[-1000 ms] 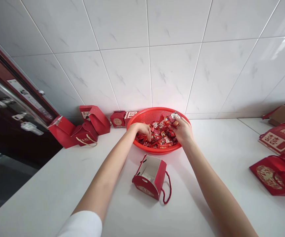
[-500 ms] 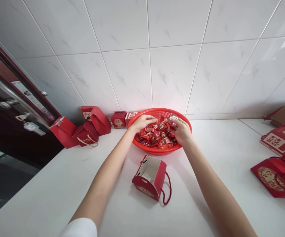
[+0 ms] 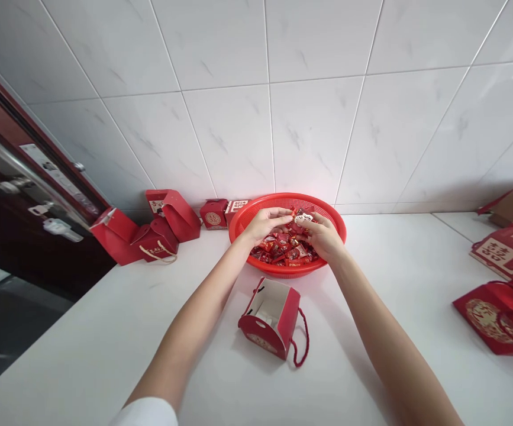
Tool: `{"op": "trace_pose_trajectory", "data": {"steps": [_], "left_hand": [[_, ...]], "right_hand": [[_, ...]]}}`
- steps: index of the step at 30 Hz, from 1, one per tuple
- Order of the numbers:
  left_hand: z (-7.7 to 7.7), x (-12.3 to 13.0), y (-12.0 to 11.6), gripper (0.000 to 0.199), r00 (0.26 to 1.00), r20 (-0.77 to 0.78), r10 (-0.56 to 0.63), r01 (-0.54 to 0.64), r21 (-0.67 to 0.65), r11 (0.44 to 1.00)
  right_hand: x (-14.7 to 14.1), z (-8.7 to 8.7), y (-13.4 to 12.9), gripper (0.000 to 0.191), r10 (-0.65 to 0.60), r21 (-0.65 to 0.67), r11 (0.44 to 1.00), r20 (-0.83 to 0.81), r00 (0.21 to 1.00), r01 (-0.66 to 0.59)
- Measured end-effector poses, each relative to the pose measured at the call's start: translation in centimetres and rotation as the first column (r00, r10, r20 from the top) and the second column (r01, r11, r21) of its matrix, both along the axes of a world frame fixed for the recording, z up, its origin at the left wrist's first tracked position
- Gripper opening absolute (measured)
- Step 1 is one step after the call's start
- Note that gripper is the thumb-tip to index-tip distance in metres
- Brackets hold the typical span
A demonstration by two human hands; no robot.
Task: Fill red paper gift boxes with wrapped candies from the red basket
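A red plastic basket [image 3: 283,271] stands against the wall, filled with a heap of wrapped candies [image 3: 294,251]. Over the heap, my right hand [image 3: 325,236] pinches a candy with a white label [image 3: 303,218]. My left hand [image 3: 261,226] comes in from the other side, its fingers closed at the edge of a red-wrapped candy [image 3: 294,214] beside it; the fingertips are partly hidden. Between my forearms sits a small red gift box [image 3: 263,337], its top open and white inside, with a dark red cord handle lying to its right.
Several red gift boxes [image 3: 161,231] are grouped at the left, and small boxes [image 3: 214,214] stand behind the basket. More red boxes and bags [image 3: 491,319] lie at the right edge of the white counter [image 3: 371,284]. A dark door with keys [image 3: 61,229] is at far left.
My hands have come closer together over the basket. The right hand has moved left with the white-labelled candy, and the left hand has moved right to meet it. The gift box stays put.
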State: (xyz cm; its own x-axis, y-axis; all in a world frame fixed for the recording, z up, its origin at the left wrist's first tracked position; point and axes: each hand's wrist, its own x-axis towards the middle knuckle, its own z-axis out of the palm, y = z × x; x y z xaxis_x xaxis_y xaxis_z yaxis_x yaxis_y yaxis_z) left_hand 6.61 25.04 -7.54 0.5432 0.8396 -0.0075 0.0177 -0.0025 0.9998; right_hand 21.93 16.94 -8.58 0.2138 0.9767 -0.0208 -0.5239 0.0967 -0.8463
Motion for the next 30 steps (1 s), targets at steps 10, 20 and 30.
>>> {"op": "trace_pose_trajectory", "data": {"steps": [10,20,30], "left_hand": [[-0.3,-0.6,0.6,0.035,0.993,-0.100,0.062,-0.050,0.118,0.992],[0.3,-4.7,3.4,0.013,0.733,-0.679,-0.022,0.238,0.227,0.944],[0.6,-3.1,3.5,0.034,0.401,-0.901,-0.166,0.441,0.030,0.897]], "right_hand": [[0.1,-0.4,0.2,0.027,-0.012,0.036,0.999,-0.001,1.000,0.012],[0.4,-0.5,0.6,0.019,-0.145,-0.055,0.988,-0.065,0.987,0.142],[0.6,-0.3,0.7,0.016,-0.218,-0.066,0.975,-0.154,0.964,0.210]]}}
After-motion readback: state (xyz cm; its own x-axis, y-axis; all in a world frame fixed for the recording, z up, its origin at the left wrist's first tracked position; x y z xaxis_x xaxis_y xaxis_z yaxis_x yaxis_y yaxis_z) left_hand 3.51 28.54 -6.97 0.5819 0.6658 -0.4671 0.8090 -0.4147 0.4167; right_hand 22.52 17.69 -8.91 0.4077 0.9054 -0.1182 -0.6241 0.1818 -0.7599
